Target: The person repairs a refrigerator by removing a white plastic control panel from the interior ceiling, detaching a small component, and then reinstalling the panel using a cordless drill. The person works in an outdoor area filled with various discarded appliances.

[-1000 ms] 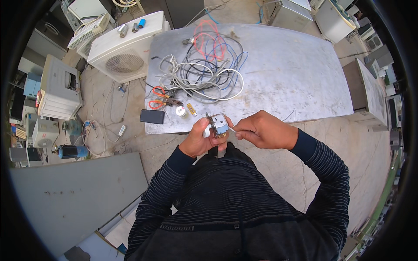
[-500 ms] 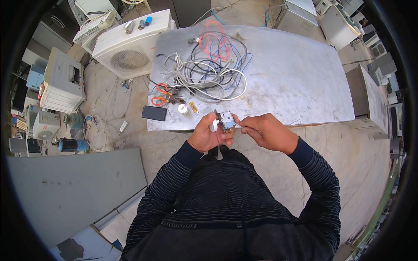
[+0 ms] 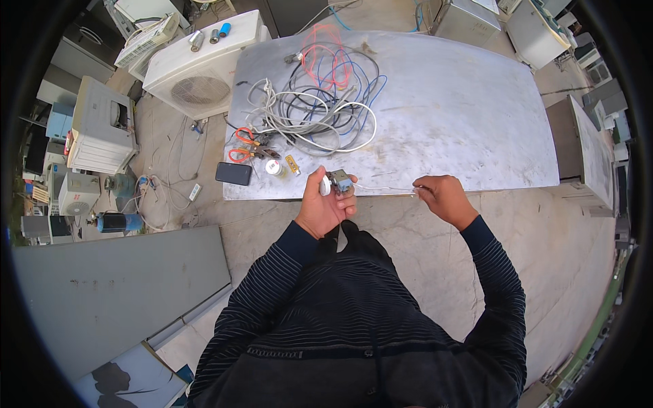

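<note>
Left hand (image 3: pixel 324 209): partly closed, fingers curled around a small metal component (image 3: pixel 341 181) with a light-blue section; thumb lies beside the component's white knob (image 3: pixel 325 185). Right hand (image 3: pixel 443 198): closed in a narrow pinch, thumb and forefinger gripping the end of a thin whitish wire (image 3: pixel 388 188). The wire spans the gap between the hands, running nearly level from the component's right side; whether it is fastened there is too small to tell.

Component's position: at the near edge of the grey table (image 3: pixel 469 122), left of the middle of that edge. Both hands lie along this edge, well apart, with concrete floor (image 3: pixel 422 272) on the near side.

Room: the widest stretch of tabletop runs from beyond the wire to the right edge. Left side is tighter: a yellow piece (image 3: pixel 292 164) and a white round container (image 3: pixel 273 168) lie near the left hand, then orange-handled pliers (image 3: pixel 240 155) and a dark phone (image 3: pixel 233 173) by the left edge. Tangled cables (image 3: pixel 333 115) lie on the far side of these.
</note>
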The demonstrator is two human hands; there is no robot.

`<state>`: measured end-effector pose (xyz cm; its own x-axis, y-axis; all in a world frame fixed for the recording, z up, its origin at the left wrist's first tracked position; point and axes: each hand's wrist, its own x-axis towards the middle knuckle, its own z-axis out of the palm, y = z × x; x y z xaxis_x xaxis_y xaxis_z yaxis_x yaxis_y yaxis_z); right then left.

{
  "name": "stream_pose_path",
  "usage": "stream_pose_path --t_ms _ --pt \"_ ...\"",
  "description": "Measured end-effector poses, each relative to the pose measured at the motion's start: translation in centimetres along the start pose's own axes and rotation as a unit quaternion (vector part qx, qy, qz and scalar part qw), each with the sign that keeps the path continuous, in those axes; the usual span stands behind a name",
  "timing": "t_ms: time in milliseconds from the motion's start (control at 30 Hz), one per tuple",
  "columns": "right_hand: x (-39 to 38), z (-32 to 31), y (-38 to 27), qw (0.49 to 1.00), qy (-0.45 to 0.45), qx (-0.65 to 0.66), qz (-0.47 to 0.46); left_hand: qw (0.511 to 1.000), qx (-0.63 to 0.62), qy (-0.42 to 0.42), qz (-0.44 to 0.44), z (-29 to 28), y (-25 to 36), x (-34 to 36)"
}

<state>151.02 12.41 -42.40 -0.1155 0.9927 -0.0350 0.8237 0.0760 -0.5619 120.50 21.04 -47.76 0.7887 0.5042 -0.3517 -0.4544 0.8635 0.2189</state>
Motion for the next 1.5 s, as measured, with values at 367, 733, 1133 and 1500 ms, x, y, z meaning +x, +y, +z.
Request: stream_pose_path --t_ms 367,733,1133,1500 --pt "-2.1 -1.8 6.4 0.991 -0.111 0.036 -0.068 0.991 0.033 0.127 0.013 0.1 3.5 0.9" --pt "12.6 -0.1 17.8 0.963 0.059 -0.263 0.009 0.908 0.088 0.372 0.169 -10.0 3.9 4.7" --pt "1.7 22.6 -2.7 0.992 -0.035 0.007 -0.118 0.816 -0.153 0.480 0.284 -17.0 -19.2 -22.9" --pt "-23.7 43.8 -28.8 0.664 -0.643 -0.026 -0.382 0.609 -0.327 0.438 0.575 -16.2 -41.9 -48.8"
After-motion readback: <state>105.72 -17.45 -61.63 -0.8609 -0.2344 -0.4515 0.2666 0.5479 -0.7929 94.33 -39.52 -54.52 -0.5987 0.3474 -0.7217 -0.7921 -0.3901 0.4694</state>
